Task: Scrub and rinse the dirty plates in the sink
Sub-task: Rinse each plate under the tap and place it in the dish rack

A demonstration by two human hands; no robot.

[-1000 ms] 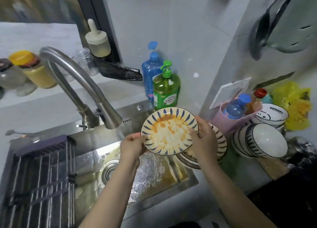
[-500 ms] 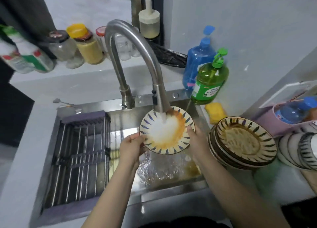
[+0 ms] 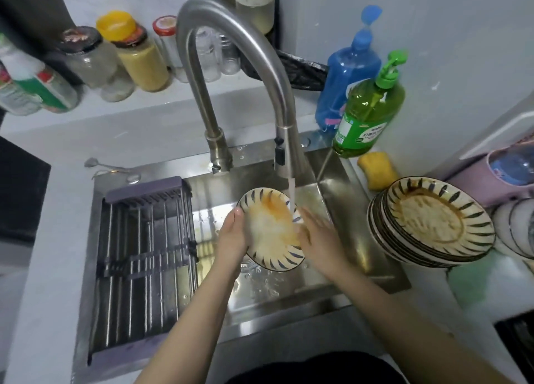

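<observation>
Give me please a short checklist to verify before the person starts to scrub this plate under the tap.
1. Water running from the faucet: ok.
2. Plate held over the sink: ok, left hand grips its rim.
3. Right hand free to scrub: ok, it lies open on the plate.
4. Orange residue gone: not ok, still on the plate.
5. Sponge in hand: not ok, it lies on the counter.
6. Dirty stack steady: cannot tell.
</observation>
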